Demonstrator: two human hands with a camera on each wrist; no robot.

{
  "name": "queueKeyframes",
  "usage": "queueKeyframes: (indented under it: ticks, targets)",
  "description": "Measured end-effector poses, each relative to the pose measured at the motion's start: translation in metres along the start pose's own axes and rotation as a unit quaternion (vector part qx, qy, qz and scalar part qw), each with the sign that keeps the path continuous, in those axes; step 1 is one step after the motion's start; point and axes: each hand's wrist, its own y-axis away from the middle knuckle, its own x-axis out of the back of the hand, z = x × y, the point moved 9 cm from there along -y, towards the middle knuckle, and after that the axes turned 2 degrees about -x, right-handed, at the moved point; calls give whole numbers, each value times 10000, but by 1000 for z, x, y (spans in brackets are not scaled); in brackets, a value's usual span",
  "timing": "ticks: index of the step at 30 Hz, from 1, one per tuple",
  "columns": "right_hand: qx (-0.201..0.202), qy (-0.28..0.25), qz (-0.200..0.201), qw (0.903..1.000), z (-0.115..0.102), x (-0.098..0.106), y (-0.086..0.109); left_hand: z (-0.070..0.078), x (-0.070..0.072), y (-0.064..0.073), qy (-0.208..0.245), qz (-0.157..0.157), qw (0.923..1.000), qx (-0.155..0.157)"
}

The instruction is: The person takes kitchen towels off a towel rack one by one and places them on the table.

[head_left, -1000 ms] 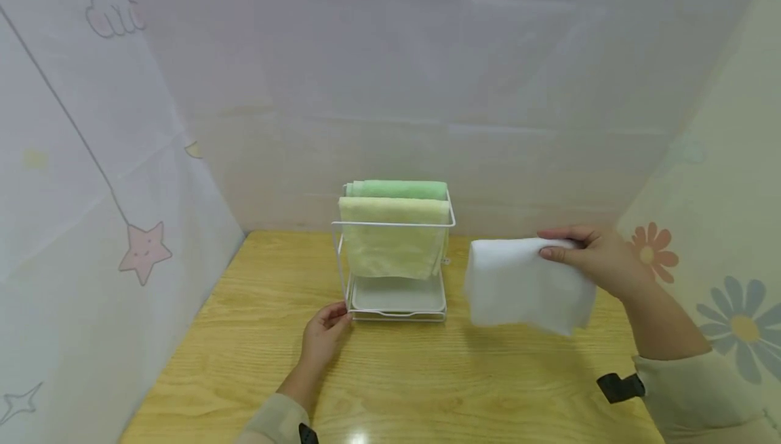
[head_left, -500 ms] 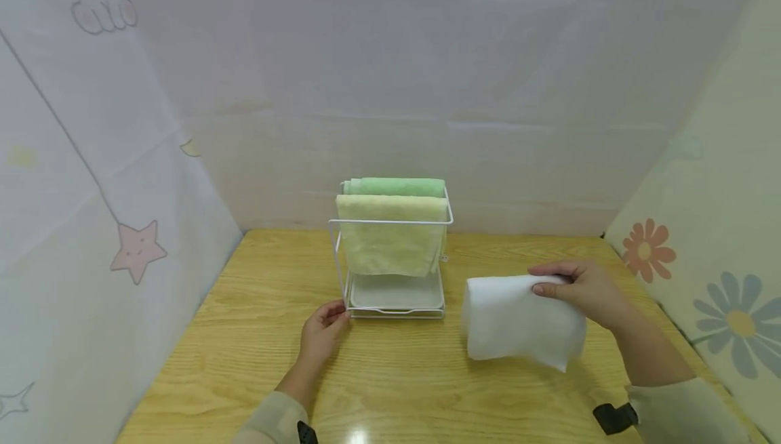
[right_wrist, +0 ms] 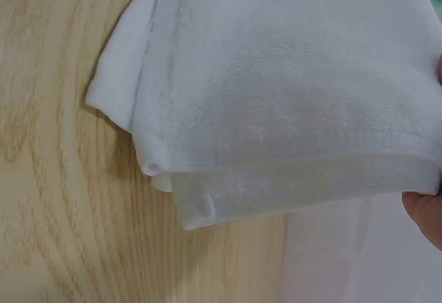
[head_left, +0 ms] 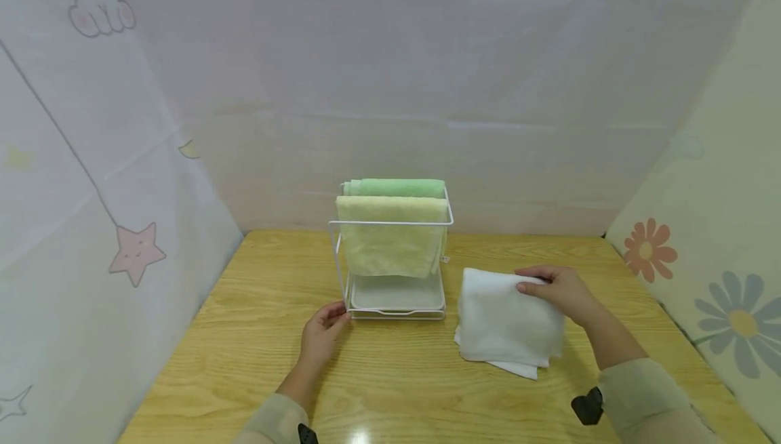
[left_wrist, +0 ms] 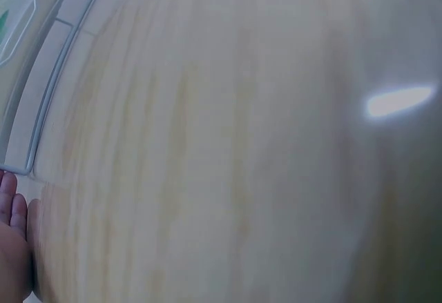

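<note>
In the head view, my right hand (head_left: 564, 293) pinches the top right corner of a folded white towel (head_left: 503, 318), thumb in front and fingers behind. The towel's lower layers spread over the table, and in the right wrist view its folded edges (right_wrist: 290, 186) show in several layers. My left hand (head_left: 322, 329) holds the lower left front corner of a white wire towel rack (head_left: 390, 223), thumb and fingers at the frame. A yellow towel (head_left: 390, 244) drapes over the rack's front part, with a green towel (head_left: 403, 188) behind it.
A white tray (head_left: 396, 295) sits in the rack's base. The wooden table (head_left: 390, 390) ends at a pale cloth backdrop (head_left: 396, 91) behind, with patterned cloth walls at both sides.
My right hand has moved down and left with the white towel, whose lower part has come down onto the table. The left hand stays at the rack's corner.
</note>
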Motion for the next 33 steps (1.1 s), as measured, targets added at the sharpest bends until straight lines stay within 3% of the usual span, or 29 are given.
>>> queueKeyframes:
  ticks: [10,21,27,33]
  targets:
    - [-312,-134,225,9992,42,-8,-24,-1,0,0,-61,-71,10000,23]
    - [-1052,-251,45,9941,82,-18,-24,2,-1,2,15,-40,9999,-128]
    - [-1189,-299,-158,9923,105,-21,-19,6,-1,3,3,3,9998,-215]
    - [-968,-265,-170,9948,114,-21,-18,3,-1,1,36,-39,9999,-148]
